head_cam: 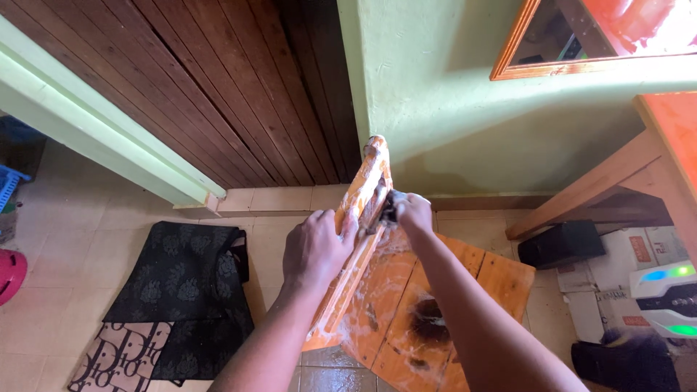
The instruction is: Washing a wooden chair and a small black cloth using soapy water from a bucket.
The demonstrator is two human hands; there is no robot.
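My left hand [314, 247] grips the edge of a long orange wooden piece [361, 218] that stands tilted upright, wet and streaked with white foam. My right hand [411, 210] presses a small dark scrubber [389, 207] against the upper part of that piece. The piece rests on an orange wooden board [479, 276], also soapy, with a dark burnt patch [428, 319] near its middle.
A dark patterned cloth [181, 290] lies on the tiled floor at left. Brown wooden door [239, 94] and green wall [450, 109] stand behind. A wooden table leg [588, 185], a black box [563, 243] and a white device with lights [668, 290] are at right.
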